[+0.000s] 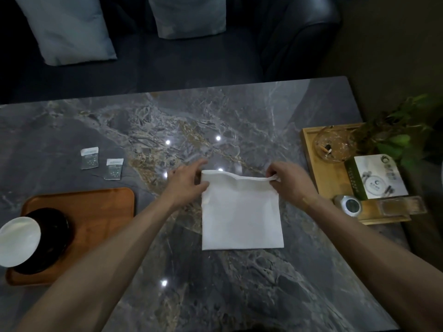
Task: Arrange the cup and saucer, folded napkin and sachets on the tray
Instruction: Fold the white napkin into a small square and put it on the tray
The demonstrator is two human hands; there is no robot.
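Note:
A white napkin lies flat on the grey marble table in front of me. My left hand pinches its far left corner and my right hand pinches its far right corner, lifting the far edge slightly. At the near left sits a wooden tray. On it stands a dark saucer carrying a cup with a white inside. Two small sachets lie on the table beyond the tray.
A light wooden tray at the right holds a glass ashtray, a white card and a round metal gadget. A green plant leans over it. A dark sofa with pale cushions lies behind the table.

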